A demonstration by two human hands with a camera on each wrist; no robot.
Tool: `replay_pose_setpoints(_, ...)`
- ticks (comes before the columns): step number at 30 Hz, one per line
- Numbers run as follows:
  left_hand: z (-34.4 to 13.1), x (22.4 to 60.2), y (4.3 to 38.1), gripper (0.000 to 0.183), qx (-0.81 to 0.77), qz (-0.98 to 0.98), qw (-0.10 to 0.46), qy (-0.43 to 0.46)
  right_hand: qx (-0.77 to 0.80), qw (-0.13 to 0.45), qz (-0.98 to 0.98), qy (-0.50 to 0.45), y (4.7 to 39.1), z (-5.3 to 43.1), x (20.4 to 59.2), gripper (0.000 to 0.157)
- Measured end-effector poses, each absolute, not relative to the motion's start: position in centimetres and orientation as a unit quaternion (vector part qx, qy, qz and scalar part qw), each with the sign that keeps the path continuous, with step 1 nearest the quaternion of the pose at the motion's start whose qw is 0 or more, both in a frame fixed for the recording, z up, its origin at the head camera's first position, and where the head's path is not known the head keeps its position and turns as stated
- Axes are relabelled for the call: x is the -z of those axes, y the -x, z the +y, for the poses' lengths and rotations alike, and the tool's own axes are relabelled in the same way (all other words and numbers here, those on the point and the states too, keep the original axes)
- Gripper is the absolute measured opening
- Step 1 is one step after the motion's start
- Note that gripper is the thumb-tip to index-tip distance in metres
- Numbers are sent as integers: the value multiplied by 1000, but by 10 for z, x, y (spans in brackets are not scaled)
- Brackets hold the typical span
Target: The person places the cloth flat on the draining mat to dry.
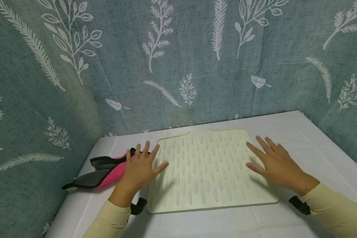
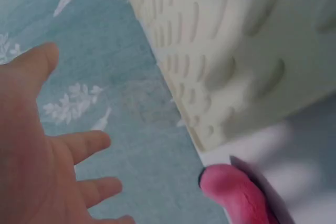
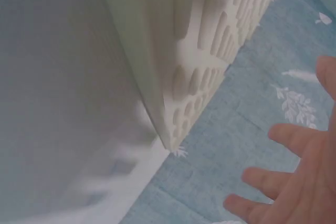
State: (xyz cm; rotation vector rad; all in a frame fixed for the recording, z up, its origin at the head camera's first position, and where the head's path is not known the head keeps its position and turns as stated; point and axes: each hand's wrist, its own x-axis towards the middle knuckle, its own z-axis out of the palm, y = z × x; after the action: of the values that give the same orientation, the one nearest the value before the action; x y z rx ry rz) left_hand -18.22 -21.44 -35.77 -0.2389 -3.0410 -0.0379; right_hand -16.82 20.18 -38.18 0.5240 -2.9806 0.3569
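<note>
A cream ribbed mat with a raised rim and rows of long oval bumps lies flat on the white-covered table. My left hand, fingers spread, hovers over the mat's left edge and holds nothing. Beyond the right edge of the mat, my right hand is held up, its fingers also spread and its palm free. Beside and partly behind the left hand is a pink and grey fabric item with black trim; its kind is unclear. Its pink end shows near the mat's corner in the left wrist view.
The white table extends around the mat. Blue-green leaf-patterned cloth hangs behind the table and on both sides. Black wrist straps hang below the sleeves.
</note>
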Motion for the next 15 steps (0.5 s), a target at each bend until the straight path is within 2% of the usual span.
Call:
replay_pose_setpoints(7, -252, 361, 187, 69, 51, -998, -4, 40, -115, 43, -968, -219, 169, 198, 395, 65)
replay_pose_setpoints(15, -311, 368, 189, 78, 72, -993, -75, -53, -140, 20, -962, -233, 170, 194, 406, 64)
